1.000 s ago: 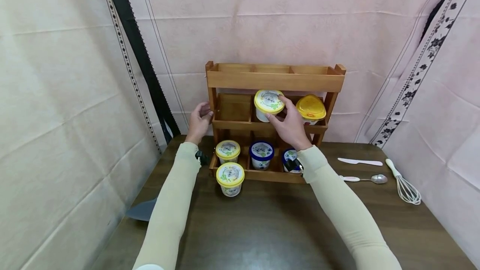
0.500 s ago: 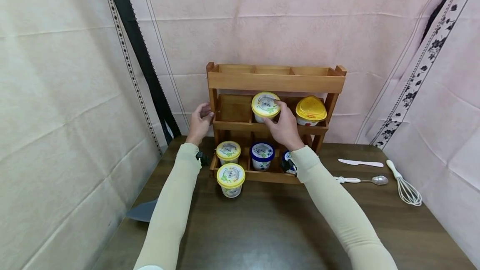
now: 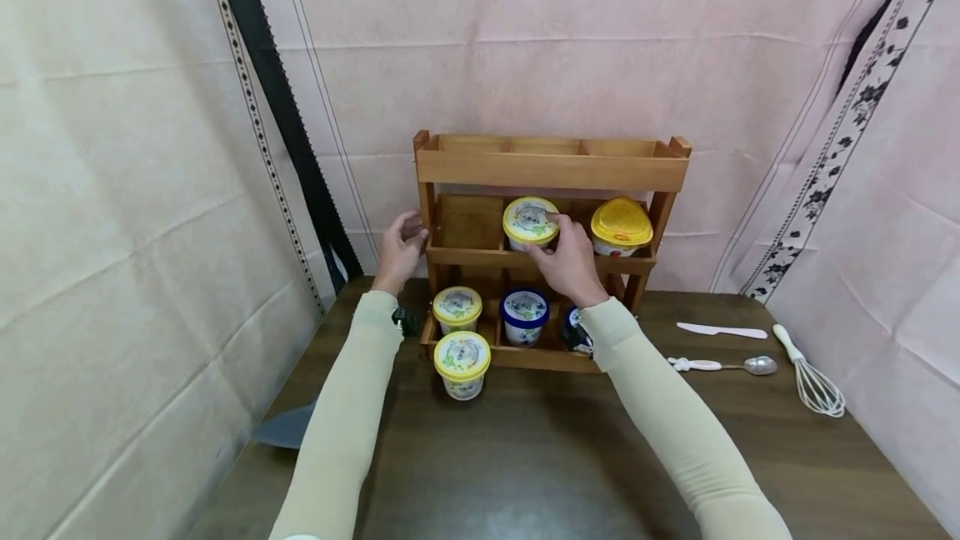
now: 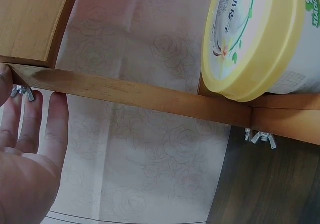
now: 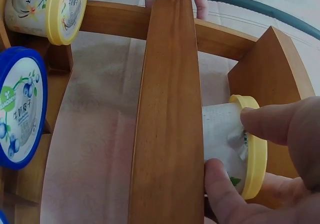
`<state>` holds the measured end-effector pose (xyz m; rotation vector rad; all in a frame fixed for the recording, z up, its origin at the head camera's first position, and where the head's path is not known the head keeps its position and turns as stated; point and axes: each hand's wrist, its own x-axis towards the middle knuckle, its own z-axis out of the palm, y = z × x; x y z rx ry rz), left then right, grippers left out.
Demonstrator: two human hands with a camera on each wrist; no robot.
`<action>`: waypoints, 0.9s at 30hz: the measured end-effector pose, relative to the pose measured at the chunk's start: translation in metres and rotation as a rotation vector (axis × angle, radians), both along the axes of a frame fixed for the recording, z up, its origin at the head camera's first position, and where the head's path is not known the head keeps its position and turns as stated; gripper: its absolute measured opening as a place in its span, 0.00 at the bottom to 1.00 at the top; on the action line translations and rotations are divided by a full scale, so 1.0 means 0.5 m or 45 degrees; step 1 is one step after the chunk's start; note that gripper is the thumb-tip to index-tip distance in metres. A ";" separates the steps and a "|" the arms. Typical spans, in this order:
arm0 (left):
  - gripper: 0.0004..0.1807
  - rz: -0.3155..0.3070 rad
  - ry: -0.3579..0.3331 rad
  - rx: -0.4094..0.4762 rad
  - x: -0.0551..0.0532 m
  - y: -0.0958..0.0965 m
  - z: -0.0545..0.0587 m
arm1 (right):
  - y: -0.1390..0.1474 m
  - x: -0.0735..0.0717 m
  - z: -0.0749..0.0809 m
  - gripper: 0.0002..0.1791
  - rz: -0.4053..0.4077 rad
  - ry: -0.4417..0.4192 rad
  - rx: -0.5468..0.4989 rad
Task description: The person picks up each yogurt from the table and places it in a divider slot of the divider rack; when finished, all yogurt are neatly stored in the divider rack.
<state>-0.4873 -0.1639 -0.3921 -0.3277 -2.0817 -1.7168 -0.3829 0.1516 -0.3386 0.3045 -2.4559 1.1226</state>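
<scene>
In the head view, my right hand (image 3: 572, 261) pinches a white tub with a yellow lid (image 3: 531, 221) in the middle compartment of the wooden rack's middle shelf. Thumb and fingers lie on its side and lid rim in the right wrist view, where the shelf's front board hides part of the white tub (image 5: 225, 139). My left hand (image 3: 400, 250) holds the left post of the wooden rack (image 3: 553, 167). Its thumb and fingertips meet the wooden post (image 4: 125, 92) from opposite sides in the left wrist view. A tub with a domed yellow lid (image 3: 622, 223) stands right of my right hand.
On the bottom shelf are a yellow-lidded tub (image 3: 457, 307) and blue-lidded tubs (image 3: 524, 312). Another yellow-lidded tub (image 3: 462, 363) stands before the rack. At right lie a knife (image 3: 722, 330), spoon (image 3: 759, 365) and whisk (image 3: 817, 386). A grey blade-like object (image 3: 285, 427) lies partly behind the left sleeve.
My right hand has moved the yellow-lidded tub slightly left and lowered it into the middle compartment. The left hand has stayed at the rack's post.
</scene>
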 end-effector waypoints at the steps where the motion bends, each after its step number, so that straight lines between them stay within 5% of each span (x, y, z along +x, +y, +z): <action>1: 0.23 -0.002 0.005 0.001 -0.001 0.001 0.000 | 0.001 0.001 0.000 0.39 -0.001 0.005 0.001; 27: 0.22 -0.002 -0.001 0.002 -0.001 -0.001 0.002 | 0.020 0.077 -0.060 0.38 0.150 0.090 -0.078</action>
